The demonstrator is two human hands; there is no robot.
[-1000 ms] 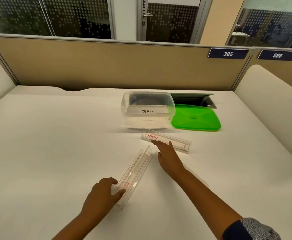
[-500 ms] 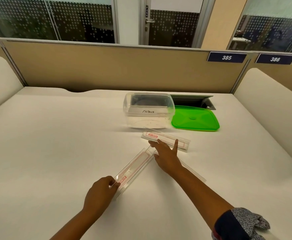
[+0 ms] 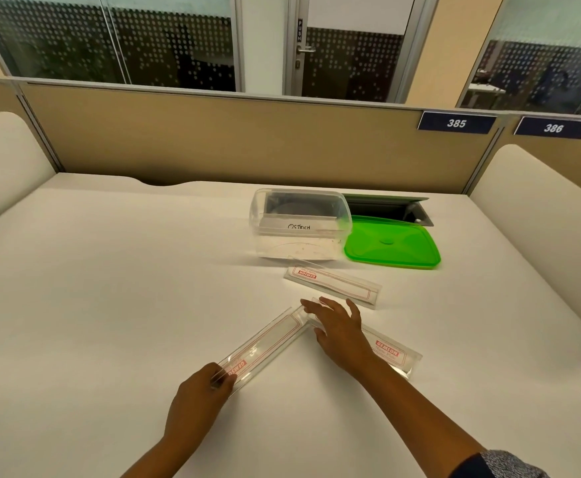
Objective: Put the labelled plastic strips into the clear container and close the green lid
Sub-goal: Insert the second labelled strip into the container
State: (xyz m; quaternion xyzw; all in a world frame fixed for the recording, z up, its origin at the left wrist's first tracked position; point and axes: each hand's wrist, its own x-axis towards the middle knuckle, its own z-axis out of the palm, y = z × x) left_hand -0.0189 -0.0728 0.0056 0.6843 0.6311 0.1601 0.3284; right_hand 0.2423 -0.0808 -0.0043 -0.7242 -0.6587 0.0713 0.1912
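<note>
Three clear plastic strips with red labels lie on the white desk. My left hand (image 3: pixel 197 396) pinches the near end of the left strip (image 3: pixel 268 343), which runs diagonally away to the right. My right hand (image 3: pixel 339 331) rests with spread fingers on the far end of the right strip (image 3: pixel 390 353), where the two strips meet. The third strip (image 3: pixel 332 284) lies free just beyond my right hand. Behind it stands the clear container (image 3: pixel 299 224), open and marked "OSTRICH". The green lid (image 3: pixel 392 243) lies flat on the desk to its right.
A grey cable hatch (image 3: pixel 385 208) is sunk into the desk behind the lid. A tan partition (image 3: pixel 247 143) with number plates 385 and 386 closes the desk's far edge. Cream padded dividers stand at both sides.
My right hand has drawn back from the far strip and now lies on the right strip. The left strip has been laid flatter on the desk, still held by my left hand.
</note>
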